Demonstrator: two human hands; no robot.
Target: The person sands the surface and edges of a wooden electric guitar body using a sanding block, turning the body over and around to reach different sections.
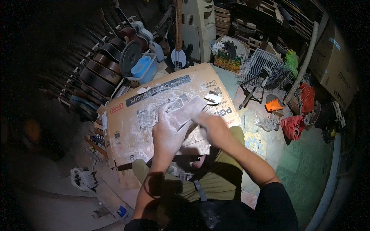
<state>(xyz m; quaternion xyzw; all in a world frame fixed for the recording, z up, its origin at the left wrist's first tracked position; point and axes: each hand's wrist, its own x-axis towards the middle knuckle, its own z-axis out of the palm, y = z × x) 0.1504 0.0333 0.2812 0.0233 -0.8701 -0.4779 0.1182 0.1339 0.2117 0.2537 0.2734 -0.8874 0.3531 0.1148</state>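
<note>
My left hand (166, 133), coated with pale dust, is closed round a flat, rectangular, greyish-pink piece (189, 111). The piece is tilted above a large cardboard sheet (127, 133), and its material cannot be made out. At its right end is my right hand (210, 125), smeared by motion, so its fingers and anything in them do not show clearly. White powder is spread over much of the cardboard. Just beyond my right hand, a small white curved piece with a dark edge (213, 98) lies on the sheet.
Several guitars (102, 63) stand in a row at the far left. Beside them is a clear tub with blue containers (143, 68). An electric bass (179, 54) stands behind the cardboard. On the right are a wire cage (266, 63), an orange cup (273, 104) and a red bag (292, 127).
</note>
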